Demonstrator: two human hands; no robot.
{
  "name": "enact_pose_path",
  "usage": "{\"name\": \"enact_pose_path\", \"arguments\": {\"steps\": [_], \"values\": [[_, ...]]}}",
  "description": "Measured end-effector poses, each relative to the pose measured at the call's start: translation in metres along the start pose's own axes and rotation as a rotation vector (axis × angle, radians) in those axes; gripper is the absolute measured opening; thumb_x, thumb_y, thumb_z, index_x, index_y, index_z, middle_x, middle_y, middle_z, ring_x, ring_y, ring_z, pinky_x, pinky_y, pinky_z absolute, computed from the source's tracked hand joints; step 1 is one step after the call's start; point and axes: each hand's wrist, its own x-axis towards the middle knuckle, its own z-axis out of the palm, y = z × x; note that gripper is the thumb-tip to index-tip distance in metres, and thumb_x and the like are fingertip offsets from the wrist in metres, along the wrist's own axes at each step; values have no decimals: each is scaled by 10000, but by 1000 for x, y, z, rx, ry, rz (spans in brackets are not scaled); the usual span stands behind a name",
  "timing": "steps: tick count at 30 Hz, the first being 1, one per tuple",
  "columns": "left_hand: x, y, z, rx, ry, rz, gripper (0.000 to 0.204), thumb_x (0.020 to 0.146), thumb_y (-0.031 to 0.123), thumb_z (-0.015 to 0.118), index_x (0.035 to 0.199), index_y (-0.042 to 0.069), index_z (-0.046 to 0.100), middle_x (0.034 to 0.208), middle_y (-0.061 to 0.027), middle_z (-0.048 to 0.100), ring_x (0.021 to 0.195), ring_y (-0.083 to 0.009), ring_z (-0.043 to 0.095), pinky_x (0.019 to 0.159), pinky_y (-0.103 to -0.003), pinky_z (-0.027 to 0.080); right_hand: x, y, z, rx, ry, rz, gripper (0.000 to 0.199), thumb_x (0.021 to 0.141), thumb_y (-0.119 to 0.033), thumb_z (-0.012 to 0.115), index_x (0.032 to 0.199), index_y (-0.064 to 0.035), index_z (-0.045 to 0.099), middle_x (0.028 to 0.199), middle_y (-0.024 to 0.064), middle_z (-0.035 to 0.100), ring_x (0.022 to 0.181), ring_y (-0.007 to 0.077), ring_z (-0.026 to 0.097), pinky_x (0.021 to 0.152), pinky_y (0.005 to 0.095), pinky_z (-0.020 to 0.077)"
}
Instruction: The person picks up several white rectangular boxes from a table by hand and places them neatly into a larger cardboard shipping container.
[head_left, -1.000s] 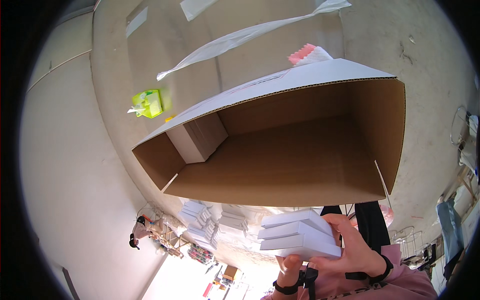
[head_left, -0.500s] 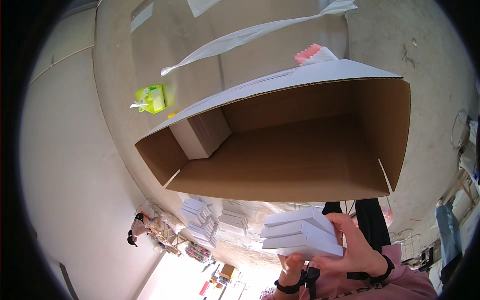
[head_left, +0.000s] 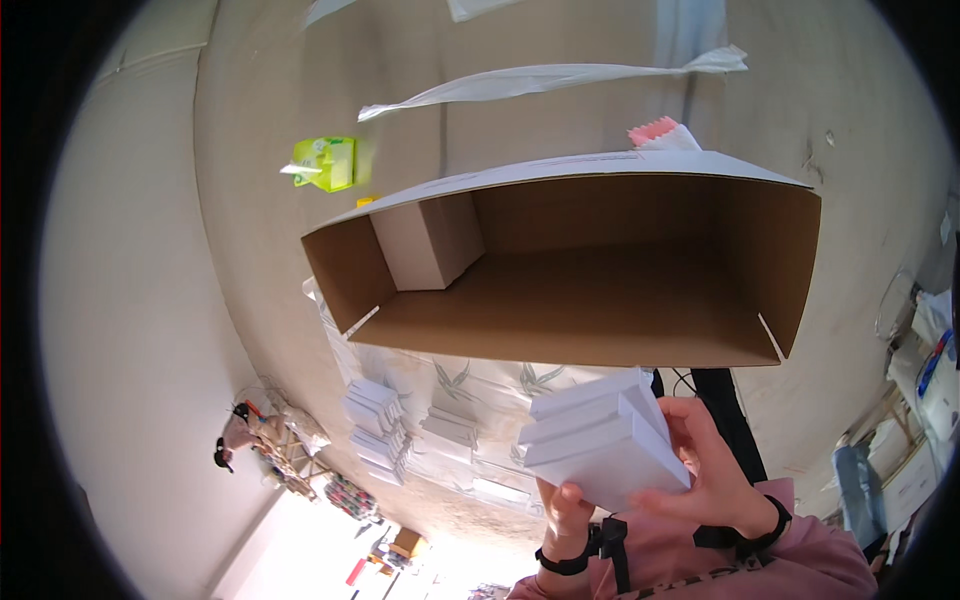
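Between both hands I hold a small stack of flat white boxes (head_left: pixel 605 435), tilted and slightly fanned. My left hand (head_left: pixel 568 512) grips the stack from its lower left, with the thumb on the nearest box. On the other side, my right hand (head_left: pixel 715 470) wraps its fingers and thumb round the right end. Just beyond the stack stands a large open cardboard box (head_left: pixel 600 335), brown inside with a white outer flap. White boxes (head_left: pixel 425 245) stand on end inside it at the left. The undersides of the held boxes are hidden.
Several stacks of white boxes (head_left: pixel 375 425) and a shorter stack (head_left: pixel 450 433) lie on a patterned sheet (head_left: pixel 405 370) at the left. A green wipes pack (head_left: pixel 327 163), a long plastic strip (head_left: pixel 560 78) and a pink piece (head_left: pixel 655 130) lie beyond the carton. Another person (head_left: pixel 236 435) is far left.
The held stack has tipped, showing more of the nearest box's broad face. My view has shifted, so more of the patterned sheet shows. Both hands keep their hold.
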Motion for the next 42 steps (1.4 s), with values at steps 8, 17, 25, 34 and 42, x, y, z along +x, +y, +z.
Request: {"name": "enact_pose_path", "arguments": {"steps": [8,17,25,34,42], "values": [[20,88,22,135,-133,168,891,729,485,706,1313,-77,337,1232,-155,488,1119,-228,496,937,-350,398,37,-61,22,-149,-112,79,753,733,-151,773,1340,-10,350,1213,111,497,1122,187,507,952,356,403],[68,126,0,-161,-257,477,810,816,404,665,1389,-33,296,1220,-137,499,1118,-197,486,934,-318,389,116,-94,52,241,-105,220,548,805,-135,707,1263,25,452,1148,87,579,1076,172,563,950,321,433],[119,116,-24,601,196,782,396,831,26,585,1220,38,510,990,-87,568,844,-211,590,720,-317,476,192,-93,84,183,-33,266,431,869,-272,644,1109,68,532,1042,116,612,926,174,614,802,305,500],[131,120,-34,713,283,951,329,771,12,638,1087,72,571,1077,-126,540,932,-294,596,778,-366,506,215,-84,120,149,26,244,417,850,-229,662,1124,51,518,1071,127,590,966,217,601,857,357,494],[128,115,-35,638,219,872,375,774,7,630,1132,95,566,1145,-153,494,972,-315,606,747,-359,520,247,-58,129,54,22,181,427,827,-174,687,1158,27,507,1127,120,569,1053,237,563,924,365,456]]}}
